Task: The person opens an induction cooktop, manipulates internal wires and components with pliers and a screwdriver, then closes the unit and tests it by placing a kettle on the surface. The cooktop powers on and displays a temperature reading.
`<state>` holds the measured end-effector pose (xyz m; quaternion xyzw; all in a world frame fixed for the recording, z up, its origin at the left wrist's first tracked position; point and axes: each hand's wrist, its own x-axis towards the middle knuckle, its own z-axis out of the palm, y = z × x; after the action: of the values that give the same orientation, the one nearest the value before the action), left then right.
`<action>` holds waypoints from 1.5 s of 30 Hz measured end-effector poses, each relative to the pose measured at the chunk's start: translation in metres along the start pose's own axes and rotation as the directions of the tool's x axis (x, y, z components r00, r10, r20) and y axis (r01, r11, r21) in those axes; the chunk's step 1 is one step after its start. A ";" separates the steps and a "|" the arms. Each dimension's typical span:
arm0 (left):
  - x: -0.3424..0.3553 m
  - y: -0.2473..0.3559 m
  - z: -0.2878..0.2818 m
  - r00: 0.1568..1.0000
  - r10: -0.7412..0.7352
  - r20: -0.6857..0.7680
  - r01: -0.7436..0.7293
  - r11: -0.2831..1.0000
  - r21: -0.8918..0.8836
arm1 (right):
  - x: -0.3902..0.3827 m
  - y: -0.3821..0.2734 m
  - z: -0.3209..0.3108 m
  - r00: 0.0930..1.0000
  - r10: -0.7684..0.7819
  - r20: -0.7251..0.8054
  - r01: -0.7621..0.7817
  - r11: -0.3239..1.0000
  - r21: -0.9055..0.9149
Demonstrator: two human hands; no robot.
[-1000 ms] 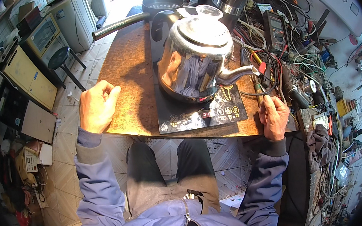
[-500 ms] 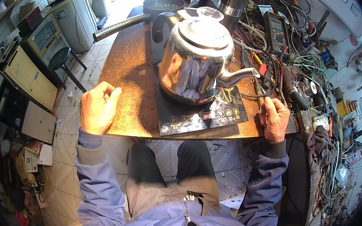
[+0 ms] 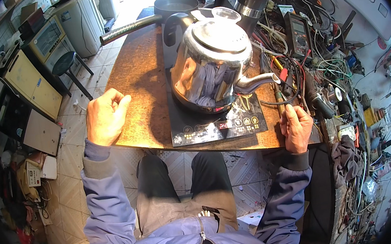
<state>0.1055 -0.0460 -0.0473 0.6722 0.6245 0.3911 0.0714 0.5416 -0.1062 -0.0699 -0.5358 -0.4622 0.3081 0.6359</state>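
Observation:
A shiny steel kettle (image 3: 213, 67) with a black handle stands on a black induction cooker (image 3: 191, 125), whose red display is lit. Its spout points right, and a small clear cup (image 3: 226, 14) shows behind the lid. My left hand (image 3: 107, 116) rests on the wooden table's left edge, fingers curled into a loose fist with nothing seen in it. At the front right corner lies my right hand (image 3: 297, 128), its fingers folded and fingertips together, nothing visible between them. Just beyond it are a black cable and a screwdriver-like tool (image 3: 279, 95). Neither hand touches the kettle.
A dark pan (image 3: 175, 5) with a long handle stands at the table's back. Tangled wires, a multimeter (image 3: 298, 33) and loose tools crowd the right side. To the left are a black stool (image 3: 64, 64) and old cabinets (image 3: 34, 85).

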 end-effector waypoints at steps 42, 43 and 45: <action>0.001 0.003 -0.001 1.000 -0.001 0.016 0.001 0.999 0.034 | 0.000 0.002 -0.002 1.000 -0.008 0.000 0.008 1.000 0.022; 0.001 0.003 0.000 1.000 0.000 0.013 -0.001 0.999 0.032 | 0.000 0.002 -0.002 1.000 -0.007 0.002 0.007 1.000 0.023; 0.001 0.001 0.000 1.000 0.004 0.008 -0.004 1.000 0.027 | 0.000 0.002 -0.002 1.000 -0.007 0.001 0.007 1.000 0.018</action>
<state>0.1067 -0.0453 -0.0464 0.6758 0.6283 0.3800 0.0642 0.5434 -0.1064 -0.0714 -0.5281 -0.4616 0.3103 0.6416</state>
